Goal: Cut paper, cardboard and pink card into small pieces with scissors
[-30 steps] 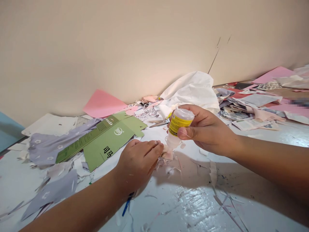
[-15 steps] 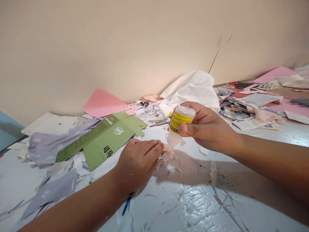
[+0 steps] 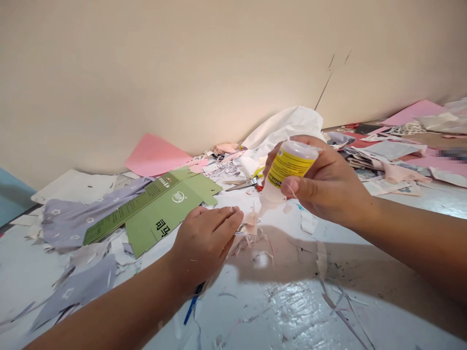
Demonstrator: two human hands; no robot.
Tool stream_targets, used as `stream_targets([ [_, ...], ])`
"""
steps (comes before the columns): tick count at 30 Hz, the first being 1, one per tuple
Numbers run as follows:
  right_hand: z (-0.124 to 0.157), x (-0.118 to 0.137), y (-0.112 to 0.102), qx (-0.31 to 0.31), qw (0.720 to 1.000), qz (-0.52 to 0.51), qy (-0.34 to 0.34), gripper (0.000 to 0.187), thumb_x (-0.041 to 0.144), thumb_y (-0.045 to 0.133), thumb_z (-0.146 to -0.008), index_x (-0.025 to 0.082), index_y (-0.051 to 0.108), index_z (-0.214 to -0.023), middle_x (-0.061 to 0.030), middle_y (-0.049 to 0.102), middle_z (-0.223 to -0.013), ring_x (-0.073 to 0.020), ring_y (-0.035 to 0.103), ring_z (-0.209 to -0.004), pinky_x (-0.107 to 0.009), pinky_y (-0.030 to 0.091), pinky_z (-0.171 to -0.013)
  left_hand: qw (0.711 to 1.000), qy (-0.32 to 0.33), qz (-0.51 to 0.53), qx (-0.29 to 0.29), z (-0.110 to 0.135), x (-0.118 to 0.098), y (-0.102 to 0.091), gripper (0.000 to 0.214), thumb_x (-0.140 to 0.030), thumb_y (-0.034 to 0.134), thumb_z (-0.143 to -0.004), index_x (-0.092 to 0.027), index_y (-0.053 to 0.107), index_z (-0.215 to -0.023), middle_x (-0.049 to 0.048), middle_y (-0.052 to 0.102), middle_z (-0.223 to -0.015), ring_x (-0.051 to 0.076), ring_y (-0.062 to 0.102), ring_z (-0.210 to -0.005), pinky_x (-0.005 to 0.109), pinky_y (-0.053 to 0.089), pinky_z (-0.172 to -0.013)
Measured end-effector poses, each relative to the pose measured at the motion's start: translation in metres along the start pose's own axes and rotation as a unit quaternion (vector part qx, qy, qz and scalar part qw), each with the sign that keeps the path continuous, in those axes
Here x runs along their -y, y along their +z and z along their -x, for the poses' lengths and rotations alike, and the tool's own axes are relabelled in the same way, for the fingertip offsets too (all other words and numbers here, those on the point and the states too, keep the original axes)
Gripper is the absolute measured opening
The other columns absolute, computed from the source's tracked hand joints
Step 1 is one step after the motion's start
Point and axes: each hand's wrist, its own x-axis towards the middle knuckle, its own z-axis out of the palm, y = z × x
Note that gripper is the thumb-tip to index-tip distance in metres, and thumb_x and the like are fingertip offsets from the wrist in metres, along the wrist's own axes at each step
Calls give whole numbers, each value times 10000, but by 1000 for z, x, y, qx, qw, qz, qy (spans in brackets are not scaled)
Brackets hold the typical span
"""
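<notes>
My right hand (image 3: 328,187) grips a small glue bottle (image 3: 288,167) with a yellow label, tipped nozzle-down above a small pale pink paper piece (image 3: 251,224). My left hand (image 3: 204,243) lies palm-down on the white table (image 3: 292,311), its fingertips pressing that paper piece at its left edge. A blue pen (image 3: 191,304) pokes out from under my left wrist. The bottle's nozzle hangs just above and right of the paper, not touching it.
A flattened green carton (image 3: 156,209) lies left of my left hand. Lilac patterned paper (image 3: 73,218), pink sheets (image 3: 155,155), crumpled white paper (image 3: 288,129) and scissors (image 3: 242,184) crowd the back by the wall. More paper scraps (image 3: 386,160) pile up at the right.
My right hand has lifted the glue bottle up and to the right, away from the pink paper piece. My left hand has shifted slightly left, still holding the paper down.
</notes>
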Motion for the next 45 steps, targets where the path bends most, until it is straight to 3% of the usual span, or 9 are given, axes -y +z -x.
stream_targets([
  [8,5,-5,7,30,999,15,40,251,255,709,-624,238,542,-811,33,552,-734,-115,554,-690,-258,470,-612,1000,10,-21,-15,-2,-1,-3,211,-103,487,-760,-156,554,-952,70,686,-903,156,620,-776,301,410,-674],
  [12,5,-2,8,-5,1000,0,25,291,261,717,-614,266,538,-843,39,553,-741,-115,556,-708,-253,470,-625,1000,12,-24,-17,-2,-1,-3,236,-99,497,-755,-152,548,-979,68,685,-909,156,621,-784,297,412,-668],
  [17,5,-3,8,29,998,7,56,279,226,715,-612,238,543,-831,30,564,-734,-114,557,-681,-250,475,-596,999,18,-28,-23,-3,-1,-3,182,-113,486,-765,-169,568,-918,63,686,-890,151,621,-762,294,412,-660],
  [20,6,-4,8,1,999,5,38,305,238,718,-609,251,543,-859,30,567,-768,-114,560,-704,-246,477,-614,999,16,-32,-20,-4,0,-3,196,-112,480,-767,-173,572,-930,58,685,-889,157,624,-792,296,420,-671],
  [24,7,-5,8,38,998,12,57,279,228,713,-616,227,550,-841,23,572,-769,-113,567,-697,-240,479,-610,999,17,-32,-25,-3,1,-3,214,-93,452,-766,-164,571,-929,74,678,-895,166,620,-820,287,443,-651],
  [27,7,-7,10,21,999,-13,42,239,204,694,-644,220,543,-829,35,563,-737,-95,559,-682,-221,474,-613,999,20,-26,-27,-1,2,-2,223,-85,463,-757,-142,570,-944,95,668,-917,171,613,-851,277,466,-671],
  [31,7,-10,10,69,995,-31,59,217,145,682,-659,207,550,-821,38,569,-747,-81,557,-689,-202,467,-615,999,25,-24,-36,0,3,-2,232,-82,466,-751,-138,575,-949,101,663,-926,172,617,-845,266,485,-666],
  [37,5,-13,9,-31,996,-80,-5,150,220,634,-731,244,547,-850,48,582,-804,-78,550,-736,-211,456,-671,999,15,-3,-29,1,4,-2,274,-76,479,-747,-151,563,-997,90,665,-968,170,613,-894,280,491,-760],
  [45,10,-15,13,-39,996,-76,11,184,215,652,-717,262,544,-859,61,567,-757,-77,535,-716,-208,447,-658,1000,17,1,-21,1,1,-6,266,-102,438,-762,-144,548,-1000,93,661,-963,170,607,-888,280,478,-738],
])
